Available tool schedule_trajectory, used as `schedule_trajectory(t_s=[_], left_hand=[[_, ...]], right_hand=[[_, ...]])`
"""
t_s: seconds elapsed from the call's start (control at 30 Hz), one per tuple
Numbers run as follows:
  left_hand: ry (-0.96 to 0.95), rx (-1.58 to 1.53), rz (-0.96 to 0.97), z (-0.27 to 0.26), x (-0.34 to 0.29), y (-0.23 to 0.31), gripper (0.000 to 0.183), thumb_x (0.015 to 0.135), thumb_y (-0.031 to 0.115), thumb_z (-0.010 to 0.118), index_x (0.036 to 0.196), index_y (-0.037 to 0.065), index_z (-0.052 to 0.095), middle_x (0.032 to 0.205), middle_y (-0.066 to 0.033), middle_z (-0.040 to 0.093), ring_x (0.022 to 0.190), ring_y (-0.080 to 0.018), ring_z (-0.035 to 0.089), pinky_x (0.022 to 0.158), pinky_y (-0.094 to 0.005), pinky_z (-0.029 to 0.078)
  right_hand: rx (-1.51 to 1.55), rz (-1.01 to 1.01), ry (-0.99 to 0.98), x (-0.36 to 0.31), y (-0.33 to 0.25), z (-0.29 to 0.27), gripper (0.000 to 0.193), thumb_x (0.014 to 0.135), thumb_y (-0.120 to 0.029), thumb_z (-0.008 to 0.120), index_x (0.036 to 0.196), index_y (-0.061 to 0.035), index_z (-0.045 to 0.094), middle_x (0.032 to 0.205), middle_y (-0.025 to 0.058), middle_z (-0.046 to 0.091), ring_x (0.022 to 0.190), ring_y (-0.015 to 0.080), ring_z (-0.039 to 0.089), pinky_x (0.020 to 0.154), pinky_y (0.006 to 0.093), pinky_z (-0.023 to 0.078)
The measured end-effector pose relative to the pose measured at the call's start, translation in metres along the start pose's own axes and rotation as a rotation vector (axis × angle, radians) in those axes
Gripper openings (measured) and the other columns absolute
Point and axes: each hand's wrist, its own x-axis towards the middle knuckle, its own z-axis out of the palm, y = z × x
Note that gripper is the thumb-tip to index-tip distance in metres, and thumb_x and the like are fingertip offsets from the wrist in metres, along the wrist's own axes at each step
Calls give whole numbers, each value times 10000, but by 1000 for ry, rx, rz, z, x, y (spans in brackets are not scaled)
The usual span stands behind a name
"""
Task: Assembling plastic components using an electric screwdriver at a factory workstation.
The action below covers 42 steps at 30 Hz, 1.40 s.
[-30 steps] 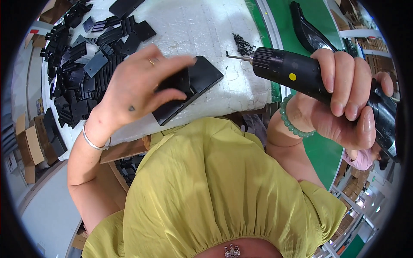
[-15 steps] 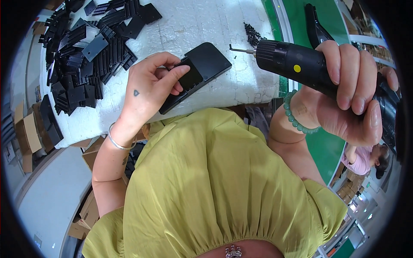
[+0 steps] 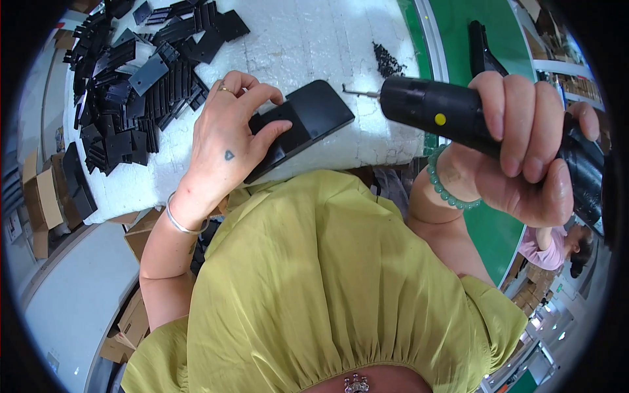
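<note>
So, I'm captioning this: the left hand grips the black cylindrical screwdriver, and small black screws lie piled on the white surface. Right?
Wrong hand: in the head view, the right hand grips the black cylindrical screwdriver; the small black screws are piled on the white surface.

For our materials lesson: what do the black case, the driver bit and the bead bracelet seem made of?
Black case: probably plastic, satin; soft sheen, rounded corner.
Driver bit: likely metal, polished; silvery glint.
Bead bracelet: perhaps stone or glass, glossy; cloudy green.
</note>
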Motion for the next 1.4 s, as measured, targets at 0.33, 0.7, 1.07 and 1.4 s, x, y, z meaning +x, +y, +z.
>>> schedule_trajectory(t_s=[0.33,0.7,1.07,1.4], left_hand=[[231,-48,451,-6,30,28,302,646,92,752,940,115,682,987,-45,609,958,-280,526,788,-370,460],[257,52,552,2,29,29,183,654,73,683,833,69,643,827,4,608,938,-227,558,807,-358,439],[116,-154,405,4,20,18,269,731,123,671,983,38,628,948,-43,635,975,-276,564,832,-378,448],[-151,48,-235,0,-12,0,546,762,463,683,1005,-9,554,741,-158,559,729,-325,556,647,-399,451]], right_hand=[[9,-58,25,0,1,16,390,699,-124,612,1075,-121,506,609,-96,489,522,31,445,601,181,368],[-46,-62,-237,4,0,14,396,713,-131,713,1056,-193,526,616,-69,577,463,18,508,507,151,415],[-234,-24,-229,-6,8,22,407,848,-197,628,1204,-179,430,654,-62,504,494,58,471,594,231,396],[-141,-8,-174,-6,19,23,441,788,-142,580,1207,-166,445,630,-58,480,513,62,446,586,238,372]])
